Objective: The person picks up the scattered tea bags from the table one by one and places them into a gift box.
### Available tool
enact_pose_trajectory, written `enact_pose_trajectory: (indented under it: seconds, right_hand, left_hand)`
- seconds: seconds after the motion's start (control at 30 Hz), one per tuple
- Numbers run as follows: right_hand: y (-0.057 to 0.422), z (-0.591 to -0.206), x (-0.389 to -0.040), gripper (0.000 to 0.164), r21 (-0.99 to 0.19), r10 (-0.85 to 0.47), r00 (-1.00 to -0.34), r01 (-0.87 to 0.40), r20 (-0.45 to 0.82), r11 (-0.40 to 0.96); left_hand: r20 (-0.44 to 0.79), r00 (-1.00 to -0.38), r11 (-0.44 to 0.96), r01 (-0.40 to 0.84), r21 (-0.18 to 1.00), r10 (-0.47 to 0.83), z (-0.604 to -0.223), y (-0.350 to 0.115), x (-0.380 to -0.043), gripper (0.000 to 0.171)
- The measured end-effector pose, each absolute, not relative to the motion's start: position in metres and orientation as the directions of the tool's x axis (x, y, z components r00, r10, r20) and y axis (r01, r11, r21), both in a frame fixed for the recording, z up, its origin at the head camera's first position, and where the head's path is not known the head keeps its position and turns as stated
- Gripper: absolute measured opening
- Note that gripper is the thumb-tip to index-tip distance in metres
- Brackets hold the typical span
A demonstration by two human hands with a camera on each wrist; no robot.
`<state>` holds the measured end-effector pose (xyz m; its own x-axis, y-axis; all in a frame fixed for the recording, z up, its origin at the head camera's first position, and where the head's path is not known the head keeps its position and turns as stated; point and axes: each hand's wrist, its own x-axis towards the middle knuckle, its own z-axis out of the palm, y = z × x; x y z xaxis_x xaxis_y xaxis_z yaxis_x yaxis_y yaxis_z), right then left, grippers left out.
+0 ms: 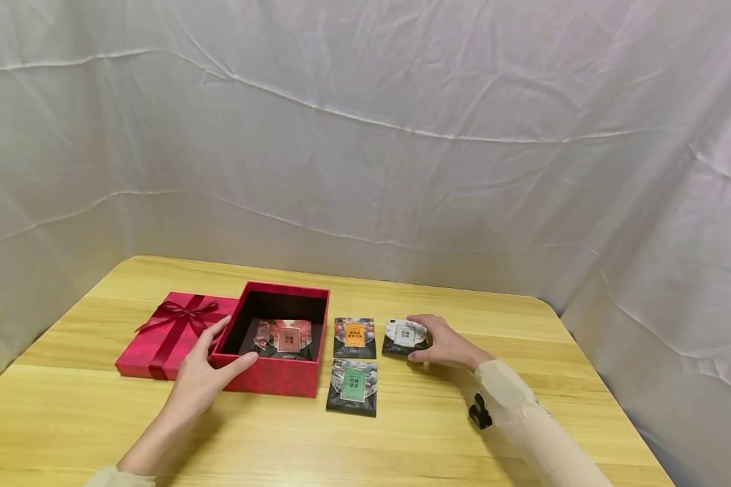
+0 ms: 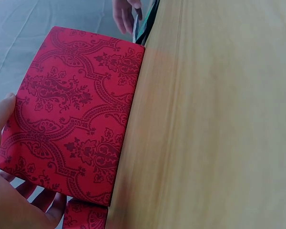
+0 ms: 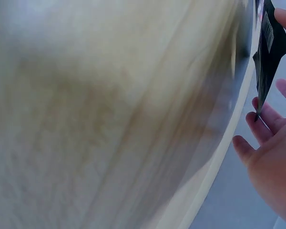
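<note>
My left hand [image 1: 202, 370] grips the near left corner of an open red gift box [image 1: 274, 376], thumb at the front rim and fingers along the left side. The box's patterned red wall [image 2: 76, 114] fills much of the left wrist view. Inside lies a tea sachet with a red label [image 1: 289, 339]. My right hand [image 1: 441, 343] holds a white and black tea sachet [image 1: 405, 335] by its edges, between thumb and fingers. In the right wrist view that sachet [image 3: 269, 50] appears edge-on, dark side showing.
Between box and right hand lie an orange-labelled sachet [image 1: 355, 338] and, nearer me, a green-labelled sachet [image 1: 352, 387]. Left of the box is its red lid [image 1: 152, 335] with a ribbon bow. The wooden table [image 1: 426, 439] is backed by a pale cloth [image 1: 365, 135].
</note>
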<state>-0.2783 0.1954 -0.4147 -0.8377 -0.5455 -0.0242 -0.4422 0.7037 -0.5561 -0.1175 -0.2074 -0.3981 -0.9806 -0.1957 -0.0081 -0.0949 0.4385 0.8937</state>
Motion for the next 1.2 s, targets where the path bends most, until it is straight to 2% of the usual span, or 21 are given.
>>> enact_pose_trajectory:
  seconds: [1.2]
  right_hand:
    - [0.1907,-0.4081,-0.2721,0.082,-0.635,-0.573,-0.82,-0.449,0.014,0.628]
  left_hand:
    - [0.019,-0.982,0.443,-0.068,0.894,-0.189,-0.3989,-0.2084,-0.1173,0.09]
